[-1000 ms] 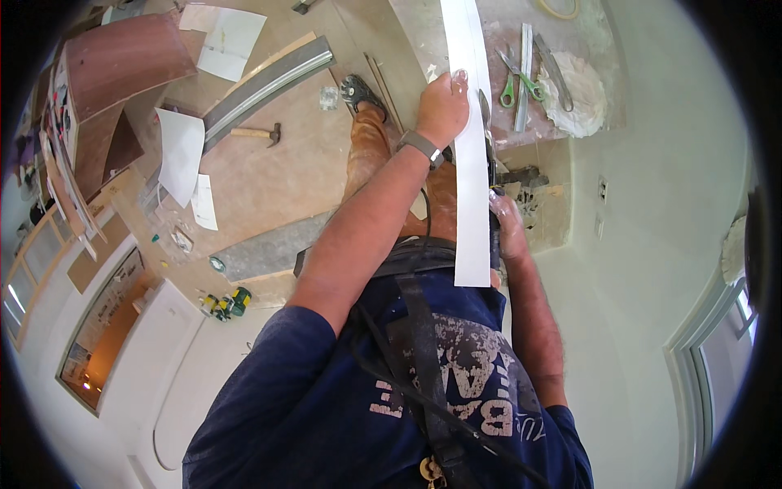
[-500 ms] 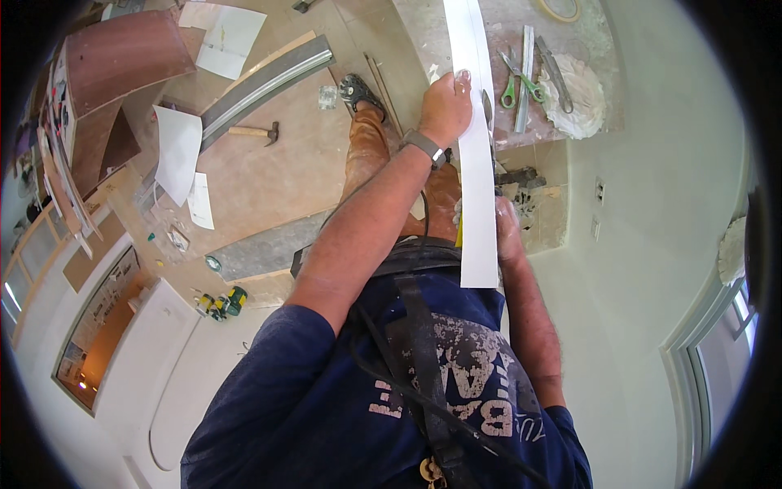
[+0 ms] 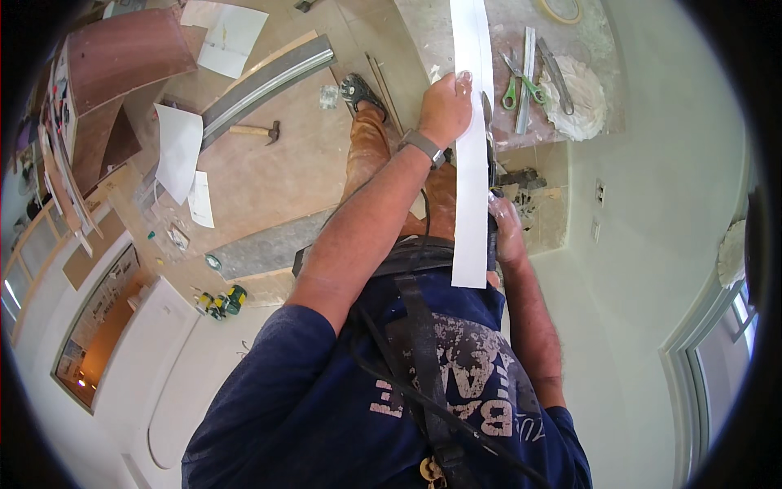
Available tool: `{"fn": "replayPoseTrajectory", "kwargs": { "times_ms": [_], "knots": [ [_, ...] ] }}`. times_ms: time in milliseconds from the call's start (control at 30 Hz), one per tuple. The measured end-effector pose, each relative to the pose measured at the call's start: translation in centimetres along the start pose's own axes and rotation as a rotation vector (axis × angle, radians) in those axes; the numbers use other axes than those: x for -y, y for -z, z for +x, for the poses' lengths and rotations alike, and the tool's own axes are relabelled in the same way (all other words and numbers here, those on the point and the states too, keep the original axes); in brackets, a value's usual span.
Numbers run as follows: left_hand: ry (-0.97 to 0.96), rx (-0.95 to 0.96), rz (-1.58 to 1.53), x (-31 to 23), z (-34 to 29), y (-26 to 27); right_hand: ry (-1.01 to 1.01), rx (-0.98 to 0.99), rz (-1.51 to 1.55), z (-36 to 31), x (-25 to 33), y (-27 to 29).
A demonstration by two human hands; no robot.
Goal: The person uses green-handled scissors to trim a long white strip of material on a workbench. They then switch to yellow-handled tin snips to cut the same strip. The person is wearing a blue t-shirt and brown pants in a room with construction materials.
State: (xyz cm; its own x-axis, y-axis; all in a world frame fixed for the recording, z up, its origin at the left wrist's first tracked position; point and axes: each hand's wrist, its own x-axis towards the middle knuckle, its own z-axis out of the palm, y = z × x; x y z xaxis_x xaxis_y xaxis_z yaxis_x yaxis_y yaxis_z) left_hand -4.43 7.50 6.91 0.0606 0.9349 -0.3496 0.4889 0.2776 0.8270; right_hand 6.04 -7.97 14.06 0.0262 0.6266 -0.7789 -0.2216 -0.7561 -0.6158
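A long white strip [image 3: 470,179] runs from the top of the view down to my waist. My left hand [image 3: 448,107] grips its left edge, with the thumb pressed on its face. Along the strip's right edge shows a dark hand tool [image 3: 492,155] with a narrow metal blade, partly hidden behind the strip. My right hand [image 3: 507,226] is closed around the tool's lower part. Whether it is a pair of shears, I cannot tell. Green-handled scissors [image 3: 511,91] lie on the worktop [image 3: 521,16] to the right of the strip.
Beside the scissors lie a metal strip [image 3: 525,77], a grey tool [image 3: 555,77], a crumpled white cloth [image 3: 577,102] and a tape roll [image 3: 562,8]. On the left are a hammer [image 3: 265,132], a curved metal track [image 3: 269,85] and white sheets [image 3: 177,151]. A pale wall [image 3: 660,163] rises at right.
The strip's lower end has swung slightly left, exposing more of the dark tool beside it. My right hand has shifted a little and turned; the left has stayed in place.
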Motion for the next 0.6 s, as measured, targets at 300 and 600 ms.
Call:
{"fn": "replayPoseTrajectory", "kwargs": {
  "times_ms": [300, 600],
  "knots": [
    [0.004, 0.013, 0.006, 0.3, 0.1, -0.1, -0.018, -0.006, 0.015, 0.4, -0.8, 0.3],
    [0.023, 0.024, -0.037, 0.1, 0.0, -0.6, -0.063, 0.175, 0.322, 1.7, -3.5, 0.9]
  ]
}}
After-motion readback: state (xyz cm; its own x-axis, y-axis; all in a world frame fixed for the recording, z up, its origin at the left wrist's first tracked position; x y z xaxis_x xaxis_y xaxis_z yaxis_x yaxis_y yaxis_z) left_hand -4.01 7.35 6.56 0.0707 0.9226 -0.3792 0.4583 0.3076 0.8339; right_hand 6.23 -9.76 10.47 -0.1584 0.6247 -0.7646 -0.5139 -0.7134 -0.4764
